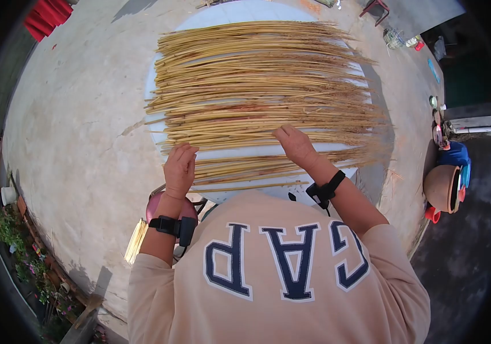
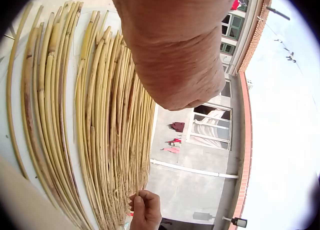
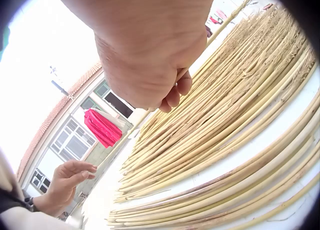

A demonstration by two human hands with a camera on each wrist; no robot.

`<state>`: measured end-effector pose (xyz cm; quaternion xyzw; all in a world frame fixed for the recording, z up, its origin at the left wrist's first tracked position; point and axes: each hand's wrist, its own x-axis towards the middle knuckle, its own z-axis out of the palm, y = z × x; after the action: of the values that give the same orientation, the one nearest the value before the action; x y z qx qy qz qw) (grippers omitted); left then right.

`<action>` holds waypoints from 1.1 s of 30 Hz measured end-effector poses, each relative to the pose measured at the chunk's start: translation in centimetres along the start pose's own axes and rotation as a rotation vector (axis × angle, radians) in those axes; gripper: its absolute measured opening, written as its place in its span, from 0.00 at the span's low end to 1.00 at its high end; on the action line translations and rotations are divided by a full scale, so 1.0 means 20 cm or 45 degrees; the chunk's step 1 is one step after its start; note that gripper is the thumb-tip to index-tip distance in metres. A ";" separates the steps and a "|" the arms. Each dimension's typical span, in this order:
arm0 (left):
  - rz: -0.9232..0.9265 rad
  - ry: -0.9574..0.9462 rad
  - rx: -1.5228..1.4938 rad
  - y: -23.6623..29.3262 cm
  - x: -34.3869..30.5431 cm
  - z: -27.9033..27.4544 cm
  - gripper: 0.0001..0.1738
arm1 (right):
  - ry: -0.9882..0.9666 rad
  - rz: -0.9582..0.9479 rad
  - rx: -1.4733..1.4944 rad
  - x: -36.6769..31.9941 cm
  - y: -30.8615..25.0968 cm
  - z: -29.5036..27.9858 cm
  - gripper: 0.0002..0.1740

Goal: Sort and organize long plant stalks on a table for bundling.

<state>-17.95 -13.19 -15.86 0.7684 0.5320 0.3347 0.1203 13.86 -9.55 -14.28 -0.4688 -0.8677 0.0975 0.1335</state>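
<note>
Dry reed-like stalks [image 1: 245,80] lie side by side in a broad layer on a pale round table [image 1: 231,153], with feathery ends toward the right. A narrower band of stalks [image 1: 228,167] lies nearer the body. My right hand [image 1: 296,146] is over the near part of the layer and pinches a thin stalk [image 3: 224,26], best seen in the right wrist view. My left hand [image 1: 181,166] is by the stalks' thick ends at the table's left side. In the right wrist view the left hand's fingers [image 3: 75,167] are extended, with the thumb apart.
A bundle of pale stalks [image 1: 136,241] is on the ground at the lower left, beside a round maroon seat [image 1: 168,206]. At the right stand a clay pot [image 1: 441,189] and a blue container [image 1: 454,153]. Potted plants [image 1: 13,235] line the left edge.
</note>
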 end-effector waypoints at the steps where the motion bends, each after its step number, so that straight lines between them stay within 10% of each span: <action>1: 0.047 0.100 0.011 0.10 0.10 -0.08 0.15 | 0.037 -0.064 -0.013 0.03 -0.02 -0.08 0.11; 6: 0.363 -0.016 -0.049 0.47 0.43 -0.19 0.16 | 0.103 -0.261 -0.061 0.20 -0.30 -0.50 0.14; 11: 0.015 -0.183 -0.142 0.40 0.44 -0.21 0.09 | 1.008 -0.558 -0.082 0.20 -0.39 -0.70 0.10; 14: -0.404 0.051 -0.604 0.21 0.39 -0.33 0.08 | 0.899 -0.077 0.339 0.11 -0.24 -0.57 0.07; 18: -0.544 0.381 -0.915 0.13 0.27 -0.57 0.10 | 0.036 0.345 0.188 -0.06 0.19 -0.08 0.05; 33: -0.854 0.552 -0.852 0.28 -0.10 -0.78 0.10 | 0.274 0.291 0.003 -0.22 0.31 0.32 0.05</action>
<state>-24.26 -19.92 -1.92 0.3882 0.6256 0.5809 0.3472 18.93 -10.14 -22.78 -0.5721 -0.7892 0.0623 0.2144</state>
